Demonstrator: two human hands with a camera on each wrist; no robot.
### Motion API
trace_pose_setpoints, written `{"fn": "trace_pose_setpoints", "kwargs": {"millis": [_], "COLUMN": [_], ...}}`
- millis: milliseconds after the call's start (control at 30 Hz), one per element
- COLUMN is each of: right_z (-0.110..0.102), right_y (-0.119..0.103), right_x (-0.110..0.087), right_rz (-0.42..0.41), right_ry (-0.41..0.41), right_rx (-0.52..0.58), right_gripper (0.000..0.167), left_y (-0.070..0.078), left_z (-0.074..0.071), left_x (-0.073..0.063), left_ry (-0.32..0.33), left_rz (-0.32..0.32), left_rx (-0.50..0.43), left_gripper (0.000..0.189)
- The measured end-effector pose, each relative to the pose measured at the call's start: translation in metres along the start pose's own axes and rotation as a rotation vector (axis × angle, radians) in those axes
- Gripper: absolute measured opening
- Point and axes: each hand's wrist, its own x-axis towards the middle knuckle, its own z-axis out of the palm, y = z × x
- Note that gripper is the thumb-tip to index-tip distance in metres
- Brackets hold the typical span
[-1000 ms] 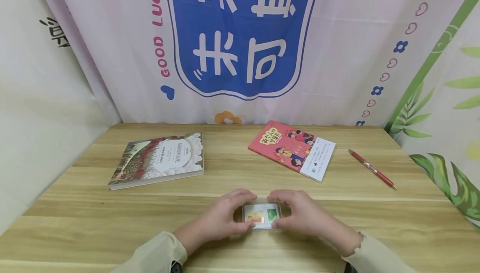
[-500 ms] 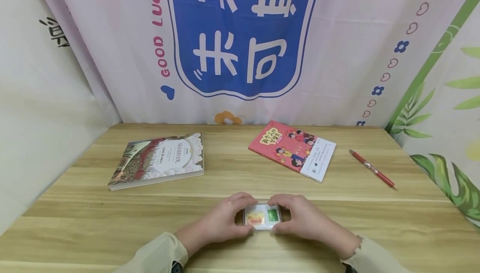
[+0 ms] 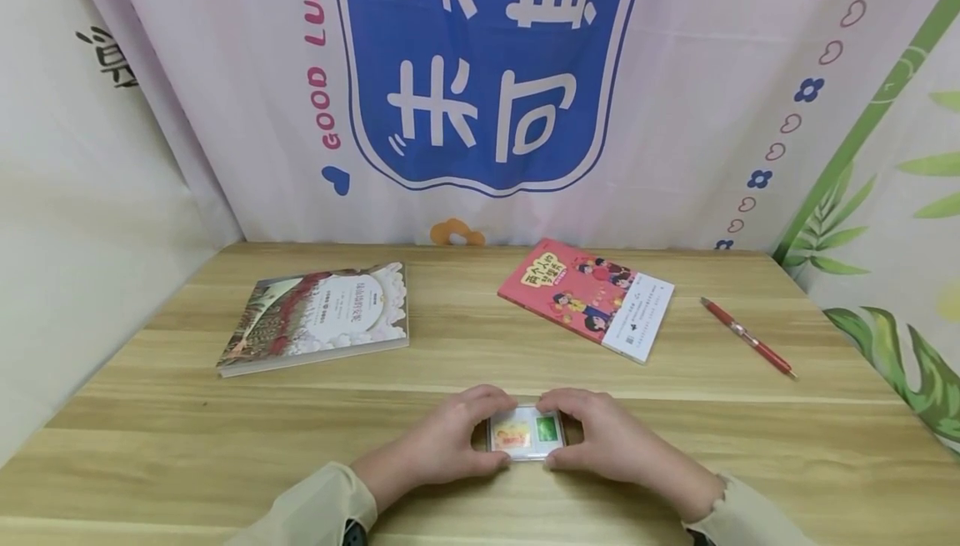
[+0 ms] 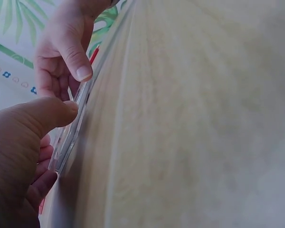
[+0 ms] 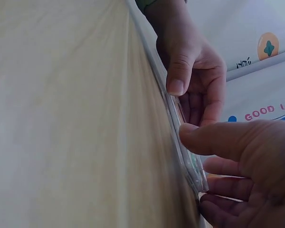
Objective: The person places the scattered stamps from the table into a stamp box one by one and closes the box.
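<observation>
A small clear flat plastic case [image 3: 531, 433] lies low over the table near its front. Through its top show a white insert, a yellow-and-red picture on the left and a green one on the right. My left hand [image 3: 463, 436] grips its left end, thumb on the near edge and fingers at the far edge. On the right end, my right hand [image 3: 596, 436] holds it the same way. Both wrist views show the clear case [image 4: 66, 142] edge-on between thumb and fingers, with layered clear edges [image 5: 192, 166] close to the tabletop.
A thick book [image 3: 318, 321] with a white-and-brown cover lies at the back left of the wooden table [image 3: 225, 446]. Farther right are a pink-and-white book [image 3: 585, 300] and a red pen [image 3: 746, 338]. A printed cloth [image 3: 262, 96] hangs behind the table.
Since the first frame, the fingers at the case's far edge have come slightly down and nearer. The green picture now shows more fully. Books and pen stay put; the head view shifts slightly.
</observation>
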Motion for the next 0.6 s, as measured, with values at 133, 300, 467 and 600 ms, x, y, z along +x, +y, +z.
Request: {"fn": "trace_pose_setpoints", "kwargs": {"millis": [133, 300, 467, 600], "right_z": [0.0001, 0.0004, 0.0011, 0.0019], "right_y": [-0.0012, -0.0014, -0.0014, -0.0012], "right_x": [-0.0006, -0.0008, 0.0000, 0.0015], "right_rz": [0.012, 0.015, 0.017, 0.019], "right_ry": [-0.008, -0.012, -0.007, 0.003], "right_rx": [-0.002, -0.006, -0.009, -0.007], "right_gripper": [0.048, 0.048, 0.049, 0.048], "left_y": [0.0009, 0.0012, 0.0005, -0.0007], "left_z": [0.0002, 0.0006, 0.0008, 0.0012], "left_x": [-0.0007, -0.0006, 0.0005, 0.0019], "left_ry": [-0.003, -0.008, -0.018, -0.012], "left_rz": [0.010, 0.011, 0.003, -0.002], "left_rx": [0.012, 0.020, 0.030, 0.034], "left_gripper": [0.054, 0.052, 0.050, 0.051]}}
